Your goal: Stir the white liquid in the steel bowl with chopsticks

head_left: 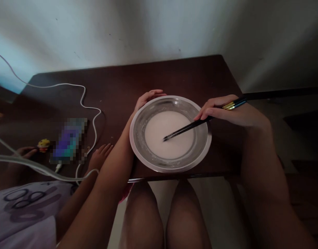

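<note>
A round metal bowl [200, 148] holding white liquid [164, 135] sits near the front edge of a dark wooden table [117, 83]. My left hand [147, 98] curls around the bowl's far left rim. My right hand [231, 110] is closed on a pair of dark chopsticks [190, 126] with gold bands. Their tips dip into the white liquid near the bowl's middle.
Another person in a light printed shirt [21, 211] sits at my left, one hand [99, 157] flat on the table and the other [24, 152] by a small yellow toy [44, 144]. A phone [69, 140] lies there with a white cable [88, 107] looping across the table. A wall stands behind.
</note>
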Available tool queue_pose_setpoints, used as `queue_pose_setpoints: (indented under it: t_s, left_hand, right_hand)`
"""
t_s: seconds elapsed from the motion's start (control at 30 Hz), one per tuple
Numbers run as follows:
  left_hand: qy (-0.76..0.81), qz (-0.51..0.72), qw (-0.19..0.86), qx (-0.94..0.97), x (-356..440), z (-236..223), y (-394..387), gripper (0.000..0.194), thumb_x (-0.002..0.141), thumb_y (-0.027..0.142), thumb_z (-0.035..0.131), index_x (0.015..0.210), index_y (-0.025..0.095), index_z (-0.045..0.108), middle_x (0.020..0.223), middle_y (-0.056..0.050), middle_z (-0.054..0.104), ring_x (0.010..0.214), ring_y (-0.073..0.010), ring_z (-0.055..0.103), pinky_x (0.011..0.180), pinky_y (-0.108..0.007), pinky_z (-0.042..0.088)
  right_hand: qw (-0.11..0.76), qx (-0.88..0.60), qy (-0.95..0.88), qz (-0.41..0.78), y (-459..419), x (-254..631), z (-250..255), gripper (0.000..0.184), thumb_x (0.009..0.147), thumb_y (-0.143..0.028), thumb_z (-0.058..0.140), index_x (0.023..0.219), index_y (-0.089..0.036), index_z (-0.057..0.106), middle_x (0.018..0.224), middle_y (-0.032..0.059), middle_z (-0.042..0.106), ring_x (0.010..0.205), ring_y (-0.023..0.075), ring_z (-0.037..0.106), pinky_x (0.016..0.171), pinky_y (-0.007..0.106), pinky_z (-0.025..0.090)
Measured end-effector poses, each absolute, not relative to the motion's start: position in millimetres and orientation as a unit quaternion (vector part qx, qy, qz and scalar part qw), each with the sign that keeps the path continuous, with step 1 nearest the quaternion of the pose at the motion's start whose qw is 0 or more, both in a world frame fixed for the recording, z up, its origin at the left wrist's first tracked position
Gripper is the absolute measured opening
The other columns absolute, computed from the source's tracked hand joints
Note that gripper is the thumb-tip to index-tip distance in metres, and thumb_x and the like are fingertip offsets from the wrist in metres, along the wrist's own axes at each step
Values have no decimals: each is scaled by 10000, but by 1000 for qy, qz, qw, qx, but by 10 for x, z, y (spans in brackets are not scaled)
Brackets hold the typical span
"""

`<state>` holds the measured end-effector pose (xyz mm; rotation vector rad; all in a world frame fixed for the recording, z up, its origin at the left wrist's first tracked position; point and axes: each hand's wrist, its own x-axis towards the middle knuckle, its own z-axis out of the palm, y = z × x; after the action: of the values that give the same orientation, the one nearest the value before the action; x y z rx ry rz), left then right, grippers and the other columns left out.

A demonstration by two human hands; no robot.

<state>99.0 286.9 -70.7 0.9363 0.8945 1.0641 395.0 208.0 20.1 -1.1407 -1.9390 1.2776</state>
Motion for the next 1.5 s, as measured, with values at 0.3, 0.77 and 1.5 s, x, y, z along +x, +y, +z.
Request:
queue_pose_setpoints:
  t_s: [0.3,0.77,1.5]
  left_hand:
    - [383,467,675,424,907,-791,2910,183,918,383,693,989,246,792,1089,-69,836,1219,-310,739,1071,-413,572]
    - [386,479,656,437,912,-751,2838,168,934,374,693,987,259,804,1077,-55,841,1169,-294,754,1050,-414,596]
    - [388,457,669,440,880,-763,2869,200,960,361,644,1018,242,794,1106,-56,831,1202,-288,738,1094,-421,562]
  right_hand:
    - [294,-449,-704,465,2047,4005,225,312,912,-520,758,714,-284,806,874,48,839,899,279,755,789,407,563]
    - [294,-445,-705,468,2032,3967,200,317,903,-538,761,708,-292,807,866,31,835,902,266,761,817,399,572]
    - [345,-468,-682,442,2027,3971,196,253,912,-387,745,718,-240,815,846,41,835,839,196,712,718,312,519]
